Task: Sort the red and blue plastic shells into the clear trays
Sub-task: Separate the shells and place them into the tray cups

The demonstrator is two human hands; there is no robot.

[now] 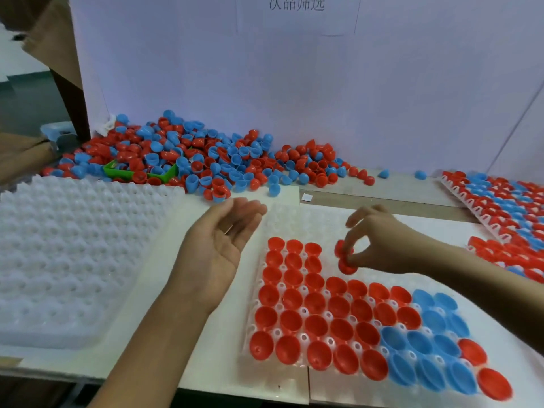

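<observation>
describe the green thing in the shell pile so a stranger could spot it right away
Look at the big heap of red and blue shells against the back wall. Near its front left edge sits a green tray, half buried. It is the only green, straight-edged thing there.

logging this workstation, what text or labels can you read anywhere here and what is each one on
"次品筛选": printed on the white sheet on the wall, cut off by the picture's top edge, so the reading is likely but not certain.
Small white slip on the table: too small to tell whether it bears any writing.
No writing shows on the shells or trays.
</observation>
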